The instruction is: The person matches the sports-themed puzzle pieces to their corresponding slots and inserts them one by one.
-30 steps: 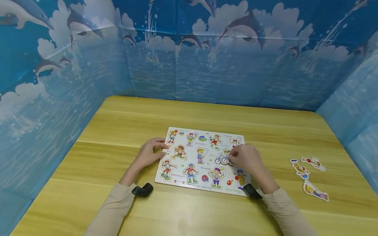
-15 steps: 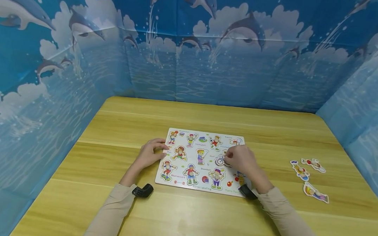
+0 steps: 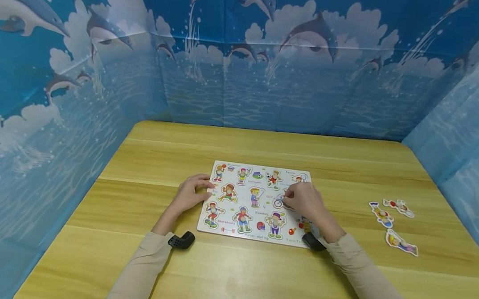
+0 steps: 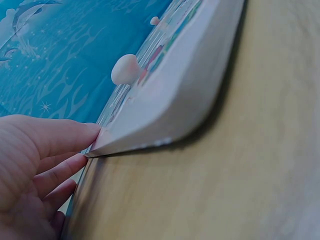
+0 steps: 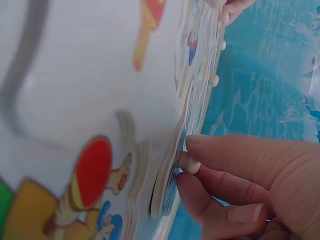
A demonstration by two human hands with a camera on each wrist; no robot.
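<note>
Head view: puzzle board [image 3: 257, 204] mid-table [image 3: 234, 274]; most pieces seated, three loose pieces [image 3: 393, 221] well to the right; dolphin-print backdrop [image 3: 243, 56] around.
Left wrist view: left hand [image 4: 35, 170], fingers straight, presses the board's edge.
Right wrist view: right hand [image 5: 260, 185] pinches the cyclist piece's [image 5: 167, 190] knob, piece half-lifted.

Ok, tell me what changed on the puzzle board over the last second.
The right hand slid slightly left along the puzzle board, and more of the cyclist piece is now under its fingers. Its fingertips pinch that piece's small peg. The left hand stayed on the board's left edge, and the three loose pieces on the table kept their places.
</note>
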